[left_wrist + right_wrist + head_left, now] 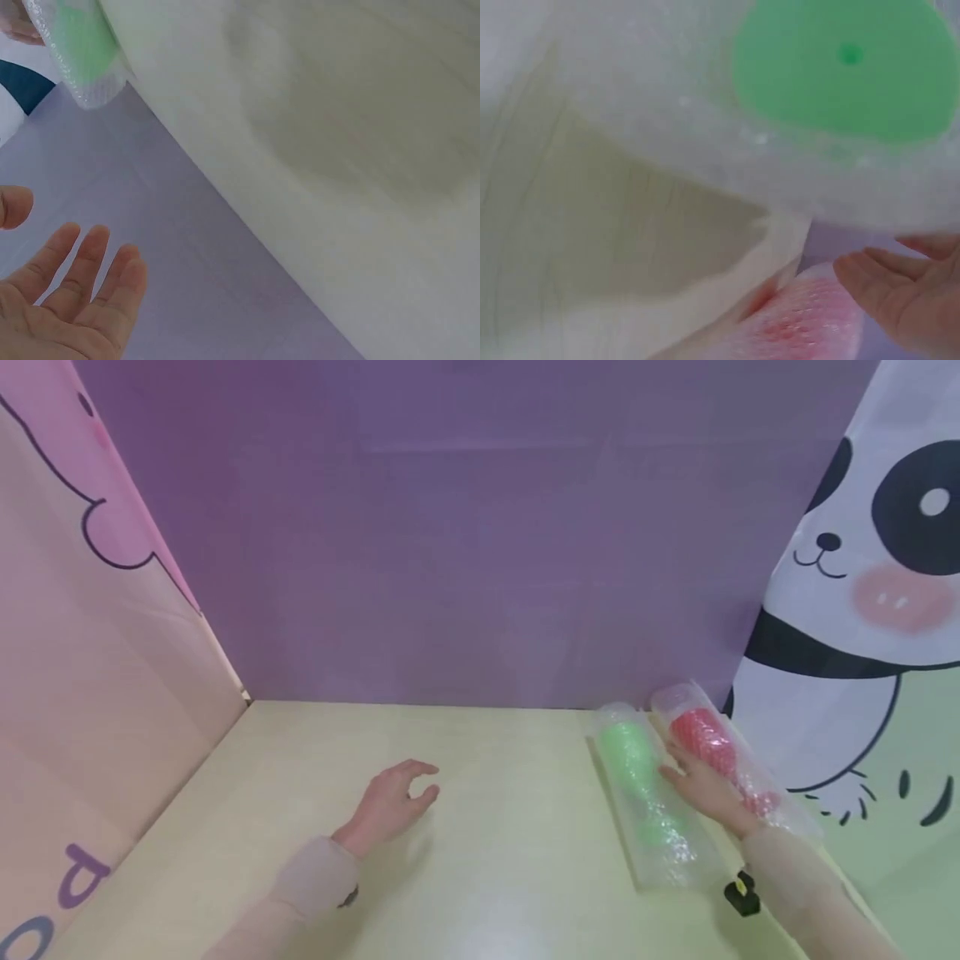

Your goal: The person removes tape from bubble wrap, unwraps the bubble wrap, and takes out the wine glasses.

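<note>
Two long bubble-wrapped things lie side by side at the right of the table in the head view. One holds a green object (632,760), wide at its ends and narrower between; its round end (817,90) shows a small central hole in the right wrist view. A red object (699,735) is in the other wrap. My right hand (708,789) is over the gap between them, fingers extended and nothing gripped; contact with the wraps is unclear. My left hand (386,806) hovers over the table's middle, thumb and fingers apart, holding nothing.
The pale table (495,877) meets a purple backdrop (480,568) at the rear. A pink printed panel (97,660) stands at the left, a panda-printed panel (847,727) at the right. A small black item (742,897) shows beneath my right wrist.
</note>
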